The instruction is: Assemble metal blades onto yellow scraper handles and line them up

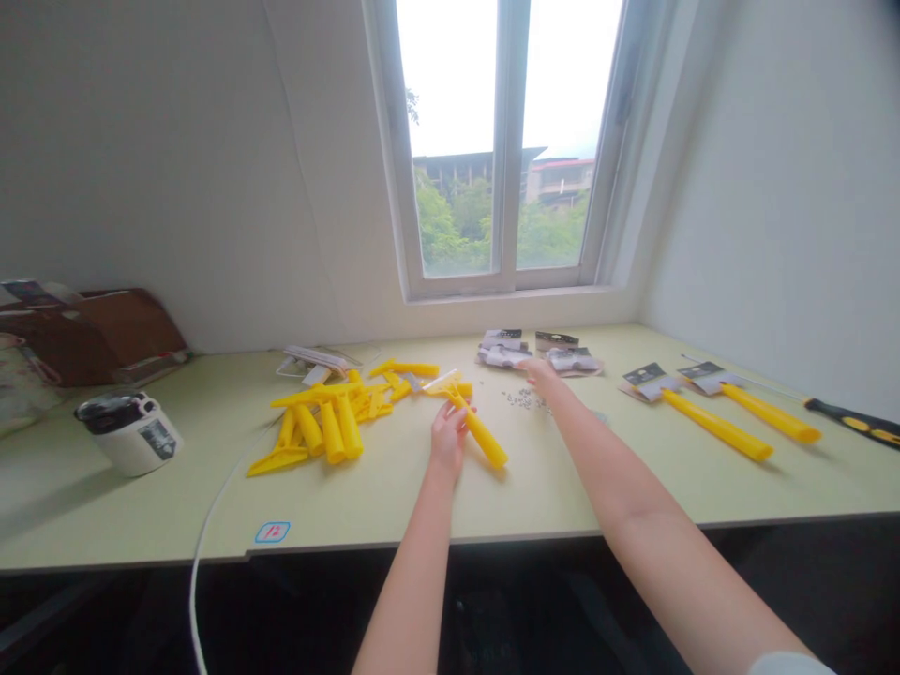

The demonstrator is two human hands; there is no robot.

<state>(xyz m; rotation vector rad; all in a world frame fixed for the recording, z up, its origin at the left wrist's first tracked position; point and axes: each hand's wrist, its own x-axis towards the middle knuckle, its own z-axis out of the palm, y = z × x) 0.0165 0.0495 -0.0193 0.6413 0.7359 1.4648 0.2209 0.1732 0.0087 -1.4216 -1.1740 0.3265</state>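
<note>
Nearest the camera, the right forearm and left forearm reach across the front edge of the pale green worktop. The left hand has its grip closed around a yellow handle, which slants up and away from the palm, held just above the worktop near the middle of its front half. That hold leaves the handle's narrow end free and turned toward the right hand. The right hand's fingers are bunched and angled down beside the small screws, but whether they are pinching anything cannot be told from this view. The screws lie in a loose scatter between the hands, within easy reach of either, with printed cards and more cards just behind them. To the left, a heap of yellow parts lies jumbled, close to the left hand. To the right, two handles with cards at their ends sit apart in near-parallel, spaced so they do not mix with the heap. Beyond them a black-and-yellow screwdriver lies by the wall, away from the working area, and a white cord runs off the worktop from the far left.
</note>
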